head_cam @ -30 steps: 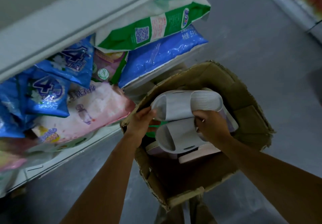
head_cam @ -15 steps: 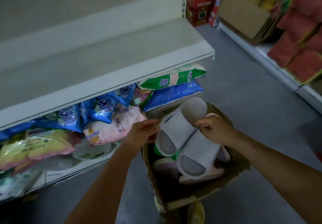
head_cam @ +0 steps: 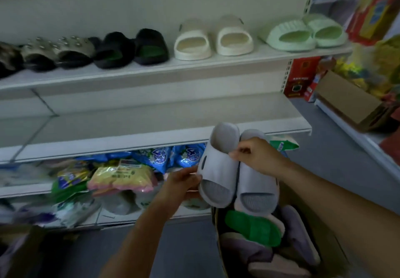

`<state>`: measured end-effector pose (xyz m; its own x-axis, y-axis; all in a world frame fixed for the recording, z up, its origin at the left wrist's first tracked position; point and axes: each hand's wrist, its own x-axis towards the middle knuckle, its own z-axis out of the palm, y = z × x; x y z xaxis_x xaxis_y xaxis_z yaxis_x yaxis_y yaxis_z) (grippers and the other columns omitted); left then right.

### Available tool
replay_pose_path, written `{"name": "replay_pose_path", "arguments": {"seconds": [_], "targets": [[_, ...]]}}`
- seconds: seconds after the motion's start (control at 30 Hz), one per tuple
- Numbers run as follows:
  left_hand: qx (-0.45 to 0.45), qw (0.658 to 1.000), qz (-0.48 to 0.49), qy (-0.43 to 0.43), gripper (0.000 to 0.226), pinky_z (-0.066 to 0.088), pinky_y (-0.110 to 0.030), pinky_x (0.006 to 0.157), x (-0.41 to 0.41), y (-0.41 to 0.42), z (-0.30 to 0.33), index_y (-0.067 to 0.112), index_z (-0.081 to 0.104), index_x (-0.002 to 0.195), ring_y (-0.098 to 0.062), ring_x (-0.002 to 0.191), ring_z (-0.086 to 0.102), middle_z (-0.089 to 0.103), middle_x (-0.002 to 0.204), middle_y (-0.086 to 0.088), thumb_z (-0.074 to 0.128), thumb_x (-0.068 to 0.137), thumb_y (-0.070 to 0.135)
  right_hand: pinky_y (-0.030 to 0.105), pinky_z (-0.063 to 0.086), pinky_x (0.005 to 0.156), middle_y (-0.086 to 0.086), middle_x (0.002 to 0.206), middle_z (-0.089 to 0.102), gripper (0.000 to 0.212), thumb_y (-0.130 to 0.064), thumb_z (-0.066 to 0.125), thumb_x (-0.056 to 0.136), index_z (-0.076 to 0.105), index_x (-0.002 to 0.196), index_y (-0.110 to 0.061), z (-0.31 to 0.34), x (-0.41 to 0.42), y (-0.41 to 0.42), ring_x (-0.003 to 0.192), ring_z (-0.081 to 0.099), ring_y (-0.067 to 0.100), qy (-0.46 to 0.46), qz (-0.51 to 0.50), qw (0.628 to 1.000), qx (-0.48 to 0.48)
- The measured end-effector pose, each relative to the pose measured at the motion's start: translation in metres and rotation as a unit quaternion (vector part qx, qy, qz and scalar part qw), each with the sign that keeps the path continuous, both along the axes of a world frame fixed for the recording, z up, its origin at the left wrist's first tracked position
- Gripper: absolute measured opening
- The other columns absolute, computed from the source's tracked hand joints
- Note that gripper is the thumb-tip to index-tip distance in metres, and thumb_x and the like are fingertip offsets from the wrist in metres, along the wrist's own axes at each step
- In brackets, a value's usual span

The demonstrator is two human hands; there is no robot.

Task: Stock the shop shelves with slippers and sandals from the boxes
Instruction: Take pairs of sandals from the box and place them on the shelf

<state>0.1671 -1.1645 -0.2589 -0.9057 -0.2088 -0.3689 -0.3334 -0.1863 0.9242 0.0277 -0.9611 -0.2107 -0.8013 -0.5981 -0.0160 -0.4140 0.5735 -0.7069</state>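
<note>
I hold a pair of pale grey slippers (head_cam: 236,169) side by side above the cardboard box (head_cam: 337,254). My left hand (head_cam: 184,182) grips the left slipper's edge. My right hand (head_cam: 257,155) pinches the pair near the straps. The box holds more slippers, one with a green sole (head_cam: 253,228). The upper shelf (head_cam: 151,70) carries black slippers (head_cam: 132,47), cream slippers (head_cam: 213,37) and light green slippers (head_cam: 303,32). The middle shelf (head_cam: 129,124) lies bare in front of the pair.
Bagged goods (head_cam: 121,174) fill the lower shelves. Red cartons (head_cam: 300,76) and an open cardboard box (head_cam: 348,102) stand at the right, beside another rack. The grey floor (head_cam: 186,251) runs between the shelves.
Both hands have lifted the grey pair out of the box and up to the middle shelf's height. My view has tilted up, so the upper shelf of slippers now shows.
</note>
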Motion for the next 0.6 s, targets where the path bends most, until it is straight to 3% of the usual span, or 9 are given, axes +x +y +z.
{"name": "replay_pose_path", "arguments": {"seconds": [0.13,0.23,0.4,0.5,0.6], "targets": [[0.006,0.999,0.022,0.047,0.027,0.057,-0.031,0.067,0.043,-0.059,0.036,0.012,0.066,0.114,-0.023,0.081,0.071,0.072,0.094,-0.01,0.059,0.09,0.001,0.016,0.033,0.05,-0.007,0.053,0.056,0.031,-0.041,0.064,0.086,0.066,0.066,-0.019,0.048,0.029,-0.067,0.048,0.046,0.001,0.039,0.044,0.998,0.012],[-0.013,0.996,0.034,0.077,0.028,0.058,-0.032,0.067,0.083,-0.111,0.061,0.014,0.065,0.115,-0.025,0.082,0.071,0.073,0.091,-0.009,0.059,0.09,0.001,0.022,0.041,0.058,0.002,0.068,0.065,0.03,-0.04,0.064,0.087,0.07,0.075,-0.014,0.077,0.06,-0.128,0.059,0.053,0.006,0.058,0.076,0.995,0.008],[-0.04,0.991,0.072,0.107,0.03,0.056,-0.028,0.065,0.156,-0.203,0.099,0.017,0.066,0.113,-0.024,0.081,0.071,0.073,0.093,-0.009,0.058,0.09,0.0,0.023,0.04,0.06,0.002,0.065,0.06,0.029,-0.035,0.065,0.087,0.07,0.078,-0.008,0.115,0.122,-0.231,0.058,0.05,0.006,0.074,0.134,0.988,-0.009],[-0.051,0.983,0.123,0.125,0.03,0.056,-0.028,0.063,0.199,-0.253,0.119,0.013,0.064,0.114,-0.022,0.077,0.071,0.072,0.091,-0.009,0.056,0.091,-0.003,0.028,0.047,0.067,0.005,0.077,0.067,0.026,-0.036,0.068,0.085,0.07,0.081,-0.01,0.135,0.156,-0.294,0.071,0.059,0.011,0.088,0.172,0.981,-0.01],[-0.074,0.974,0.155,0.147,0.031,0.057,-0.028,0.062,0.236,-0.298,0.138,0.008,0.059,0.12,-0.021,0.076,0.071,0.07,0.096,-0.015,0.056,0.091,-0.003,0.023,0.046,0.064,-0.002,0.076,0.067,0.025,-0.04,0.069,0.083,0.069,0.079,-0.016,0.157,0.184,-0.353,0.071,0.059,0.008,0.125,0.197,0.972,-0.019]]}}
